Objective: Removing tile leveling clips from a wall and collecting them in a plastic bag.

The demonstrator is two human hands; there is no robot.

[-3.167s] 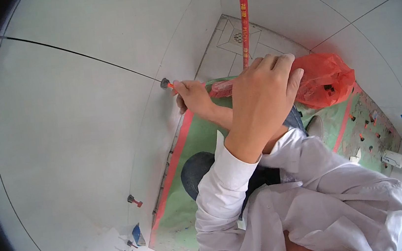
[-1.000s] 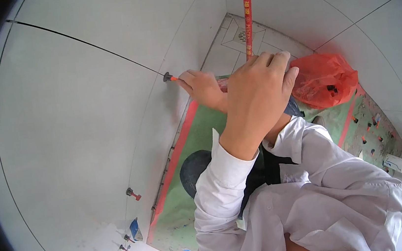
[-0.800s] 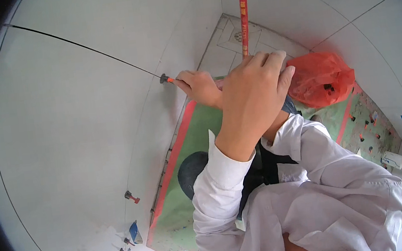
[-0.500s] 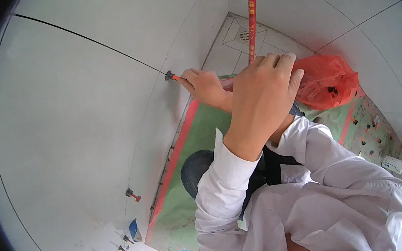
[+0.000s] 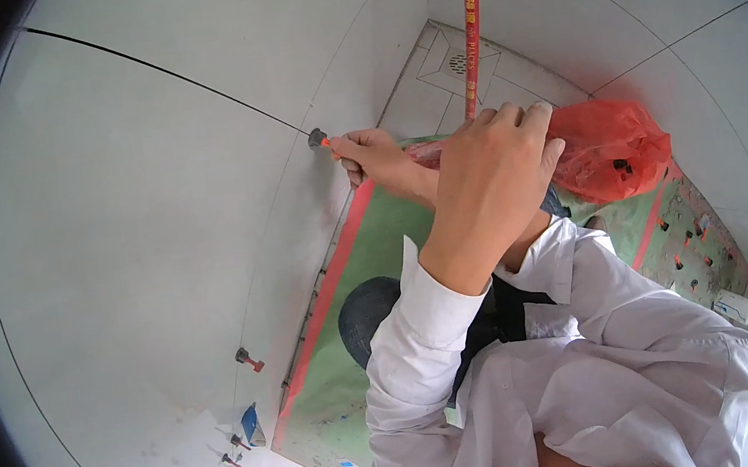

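My right hand (image 5: 376, 154), its arm crossing behind the left, pinches the red handle of a tile leveling clip (image 5: 318, 137). The clip's black cap sits against the white wall tile at the end of a dark joint line. Closer to view, my left hand (image 5: 496, 173) is raised with its back toward me, its fingers curled over and its thumb on the right side. What those fingers hold is hidden. A red pole (image 5: 470, 38) with yellow print runs down behind the left hand; I cannot tell whether the hand grips it.
A red plastic bag (image 5: 609, 151) lies beyond my left hand on a green floor sheet (image 5: 334, 330) with pink edging. Another leveling clip (image 5: 248, 360) juts from the wall lower down. Several clips lie at the right, near a white cylinder (image 5: 733, 306). A floor drain (image 5: 457, 63) is in the far corner.
My right hand has shifted its grip slightly at the clip, its lower fingers now showing curled beneath. My left hand is raised much as before. The whole view has shifted a little.
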